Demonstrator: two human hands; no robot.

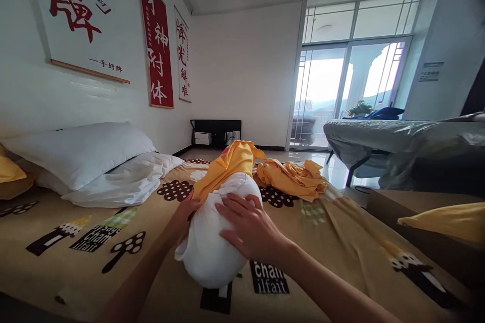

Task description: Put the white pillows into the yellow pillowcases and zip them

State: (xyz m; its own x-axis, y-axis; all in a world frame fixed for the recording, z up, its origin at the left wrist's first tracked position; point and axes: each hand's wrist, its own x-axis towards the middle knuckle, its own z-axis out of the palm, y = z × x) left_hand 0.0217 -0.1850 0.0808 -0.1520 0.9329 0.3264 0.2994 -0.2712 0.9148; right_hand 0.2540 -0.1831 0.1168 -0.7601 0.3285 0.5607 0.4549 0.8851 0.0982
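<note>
Bare forearms at lower centre, right hand lying open on a bulging white pillow mid-frame, left hand at its left side, grip partly hidden, cannot tell if closed, yellow cloth at its far end, patterned bedsheet beneath

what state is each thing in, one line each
white bundle: plump
yellow cloth: rumpled, at the bundle's far end
yellow heap: crumpled
white pillow: plump, on rumpled white fabric
patterned sheet: spread, creased
red banner: hanging unrolled
right hand: on the bundle, fingers spread
left hand: beside bundle, grip unclear
</note>
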